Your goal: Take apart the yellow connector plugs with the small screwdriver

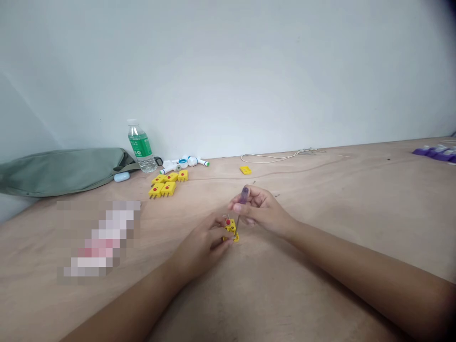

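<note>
On the wooden table, my left hand closes its fingers on a small yellow plug that has a red round spot on it. Part of the plug is hidden behind those fingers. My right hand grips a screwdriver by its dark purple handle. The screwdriver's thin metal shaft points down, with its tip at the near part of the plug. Farther off to the left lie several more yellow plugs with metal pins and red spots. A flat yellow cover piece rests beyond my right hand.
A water bottle with a green label stands at the back left, beside a grey-green bag and a light blue case. White tubular parts and a thin cable lie near the wall. Purple items sit far right.
</note>
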Tool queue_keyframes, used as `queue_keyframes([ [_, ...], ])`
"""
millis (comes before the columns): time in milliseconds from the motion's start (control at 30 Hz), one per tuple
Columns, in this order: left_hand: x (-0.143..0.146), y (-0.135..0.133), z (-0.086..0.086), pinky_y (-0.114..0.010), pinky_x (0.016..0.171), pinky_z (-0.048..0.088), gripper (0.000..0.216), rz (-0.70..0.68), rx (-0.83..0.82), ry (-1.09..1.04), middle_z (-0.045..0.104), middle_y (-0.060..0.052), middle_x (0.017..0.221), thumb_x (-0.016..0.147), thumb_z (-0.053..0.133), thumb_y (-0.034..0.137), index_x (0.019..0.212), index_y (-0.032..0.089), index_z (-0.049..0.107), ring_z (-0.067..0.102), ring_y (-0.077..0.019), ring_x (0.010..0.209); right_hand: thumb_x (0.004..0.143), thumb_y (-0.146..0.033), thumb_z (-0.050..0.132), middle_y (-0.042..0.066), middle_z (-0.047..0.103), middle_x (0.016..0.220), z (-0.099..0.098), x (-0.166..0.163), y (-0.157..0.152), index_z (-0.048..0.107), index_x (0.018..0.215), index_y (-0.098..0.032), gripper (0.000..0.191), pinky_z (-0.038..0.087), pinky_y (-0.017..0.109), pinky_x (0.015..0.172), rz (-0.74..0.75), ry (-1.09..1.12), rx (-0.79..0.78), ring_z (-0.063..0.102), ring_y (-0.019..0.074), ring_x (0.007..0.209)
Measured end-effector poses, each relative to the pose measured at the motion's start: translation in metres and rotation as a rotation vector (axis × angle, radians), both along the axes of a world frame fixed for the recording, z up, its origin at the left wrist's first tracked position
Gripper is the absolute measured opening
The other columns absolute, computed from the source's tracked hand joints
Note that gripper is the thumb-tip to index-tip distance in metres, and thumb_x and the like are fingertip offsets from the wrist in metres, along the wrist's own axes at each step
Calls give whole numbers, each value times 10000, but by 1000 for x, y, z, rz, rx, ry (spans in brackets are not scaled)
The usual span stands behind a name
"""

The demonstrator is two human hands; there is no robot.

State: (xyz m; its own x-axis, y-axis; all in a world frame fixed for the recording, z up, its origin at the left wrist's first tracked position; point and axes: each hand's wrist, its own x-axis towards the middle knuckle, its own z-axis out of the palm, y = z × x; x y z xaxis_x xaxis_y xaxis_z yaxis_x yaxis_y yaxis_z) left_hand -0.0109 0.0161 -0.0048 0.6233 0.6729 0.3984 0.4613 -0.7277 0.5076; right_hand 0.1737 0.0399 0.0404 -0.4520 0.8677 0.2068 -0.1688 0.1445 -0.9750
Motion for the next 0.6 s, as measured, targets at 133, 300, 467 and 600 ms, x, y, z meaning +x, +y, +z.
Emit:
queue_keyframes([
  [133,0,-1,3,-311,909,454,187,-16,-18,3,533,-66,1062,833,527,123,944,211,650,532,-183,1029,813,-352,587,-19,558,680,2,7,-1,622,939,-130,258,381,195,460,199,-67,73,446,25,444],
  [300,1,-2,3,-305,896,464,181,-15,-20,-8,523,-65,1070,839,522,136,939,215,650,542,-177,1010,796,-342,616,-41,565,674,1,6,-4,518,1052,-170,323,377,177,460,145,-32,22,443,31,468],
  [467,1,-2,1,-290,867,472,172,4,-35,6,511,-64,1057,843,516,141,929,211,647,557,-165,981,727,-307,690,-47,618,578,-6,1,-2,368,690,-193,343,286,147,358,-23,54,7,386,20,359],
  [600,0,-3,2,-292,887,457,166,5,-32,12,506,-65,1054,844,513,139,915,202,649,545,-168,1007,727,-316,686,-3,645,676,-3,0,-3,425,647,-174,307,342,183,381,-111,11,85,443,37,390],
])
